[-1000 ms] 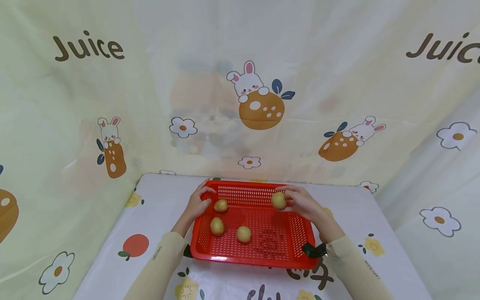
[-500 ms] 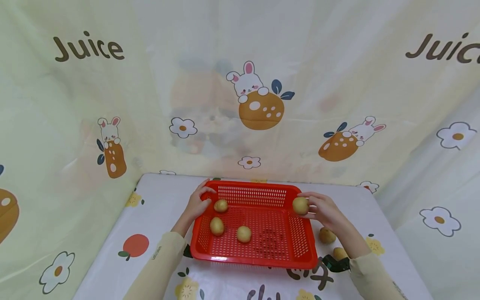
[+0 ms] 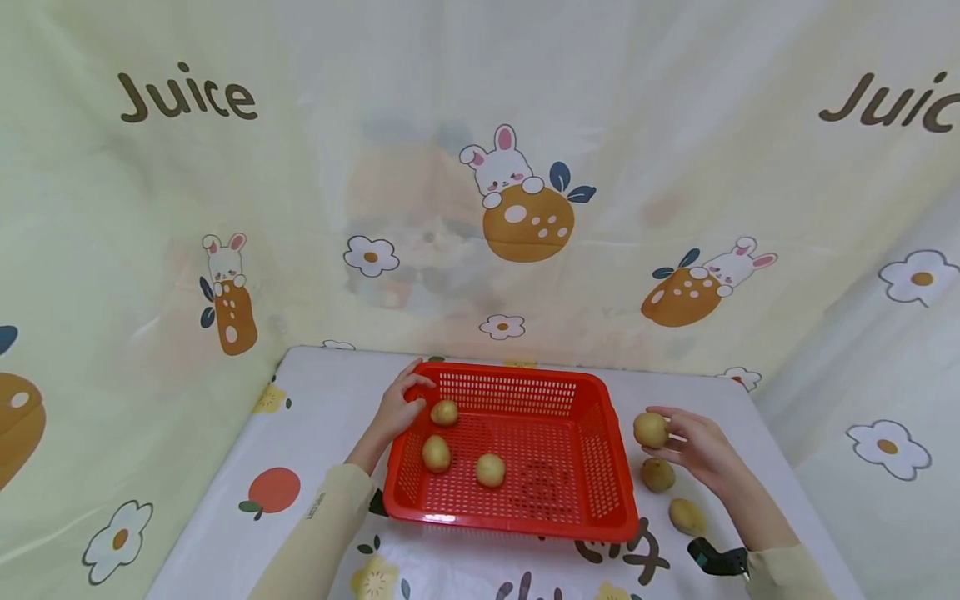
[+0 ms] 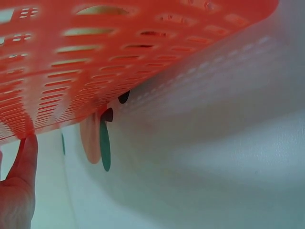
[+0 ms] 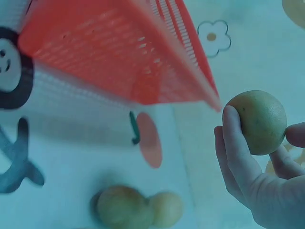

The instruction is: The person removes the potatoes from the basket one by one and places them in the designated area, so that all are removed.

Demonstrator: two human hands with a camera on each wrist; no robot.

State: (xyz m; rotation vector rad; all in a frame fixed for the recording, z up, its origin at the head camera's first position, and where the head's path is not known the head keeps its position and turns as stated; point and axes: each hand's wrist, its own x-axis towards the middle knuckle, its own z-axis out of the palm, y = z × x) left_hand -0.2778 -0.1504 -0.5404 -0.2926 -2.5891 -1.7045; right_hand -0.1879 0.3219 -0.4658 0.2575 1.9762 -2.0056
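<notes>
In the head view my left hand (image 3: 394, 410) holds the far left corner of a red plastic basket (image 3: 528, 437) by its rim. A few fingertips reach over the inner side, and the left wrist view shows one finger (image 4: 25, 162) against the basket's outer wall. Three potatoes lie inside: one at the far left (image 3: 445, 412), one nearer (image 3: 437, 454), and one towards the middle (image 3: 491, 471). Right of the basket, my right hand (image 3: 699, 447) pinches a round potato (image 5: 259, 122) between thumb and fingers, held above the table.
Two potatoes lie on the table right of the basket, one (image 3: 657, 475) just below the held one and another (image 3: 687, 517) closer to me. A printed cloth covers the table (image 3: 330, 392). Printed curtains (image 3: 420, 208) stand behind and at both sides.
My right hand has carried the potato from above the basket's far right part out over its right rim to the table side. The left hand has stayed on the basket.
</notes>
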